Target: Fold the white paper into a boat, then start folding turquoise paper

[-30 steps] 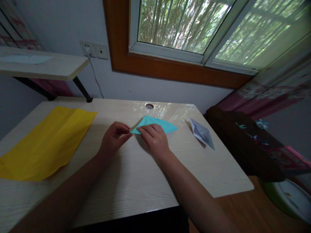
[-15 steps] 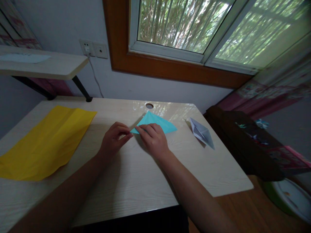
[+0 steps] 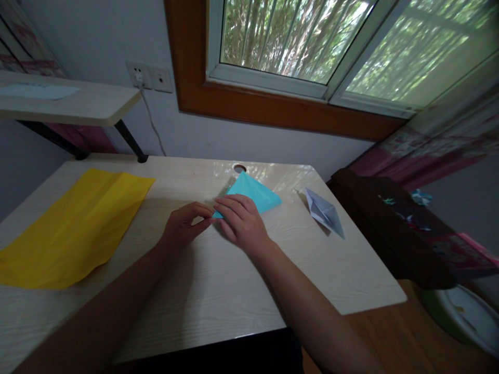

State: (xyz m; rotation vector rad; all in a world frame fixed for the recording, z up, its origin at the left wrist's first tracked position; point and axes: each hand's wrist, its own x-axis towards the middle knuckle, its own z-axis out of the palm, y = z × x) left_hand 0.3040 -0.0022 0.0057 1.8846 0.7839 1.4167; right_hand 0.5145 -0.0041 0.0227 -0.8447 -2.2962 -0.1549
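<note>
Both bare forearms reach from six o'clock toward twelve and converge. The left hand is curled, its fingers pinched toward the thumb. The right hand lies palm-down, knuckles arched, fingertips pointing toward nine o'clock, meeting the left.

The folded turquoise paper now shows a smaller, more compact shape than a second ago: its left point, which stretched out toward the left hand, is drawn in, and its right tip lies a little closer to the middle. The right hand covers more of the paper's near edge, its fingers spread over the fold. The left hand's fingertips now meet the right hand's at the paper's left corner, lower on the surface than before
</note>
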